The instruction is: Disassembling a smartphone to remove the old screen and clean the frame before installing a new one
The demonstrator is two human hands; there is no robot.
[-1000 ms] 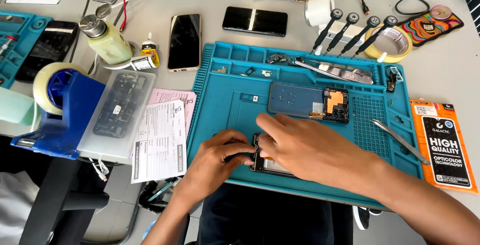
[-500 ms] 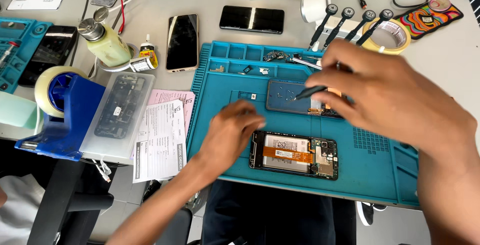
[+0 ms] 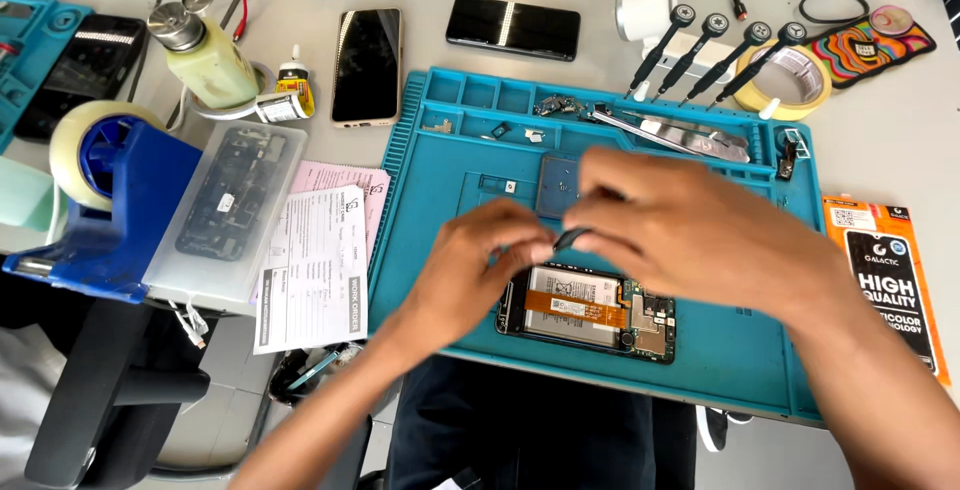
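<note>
An opened phone (image 3: 590, 310), with its battery, orange flex strip and circuit board bare, lies at the near side of a teal work mat (image 3: 740, 350). Just above it my right hand (image 3: 700, 235) pinches a slender dark tool (image 3: 572, 240). The fingertips of my left hand (image 3: 470, 275) close on the tool's tip from the left. A dark blue back cover (image 3: 555, 185) lies behind the hands, mostly hidden by them.
Metal tools (image 3: 670, 135) and small parts sit in the mat's far trays. Several screwdrivers (image 3: 700, 50), a tape roll (image 3: 790, 80), two dark phones (image 3: 367, 65) (image 3: 512, 27), a bottle (image 3: 205, 55), a blue tape dispenser (image 3: 110, 200), papers (image 3: 315, 265) and an orange package (image 3: 890, 280) surround it.
My right hand lifted off the phone, reached to the back cover, then came back toward me with the dark tool. My left hand rose off the phone's left end to meet its tip.
</note>
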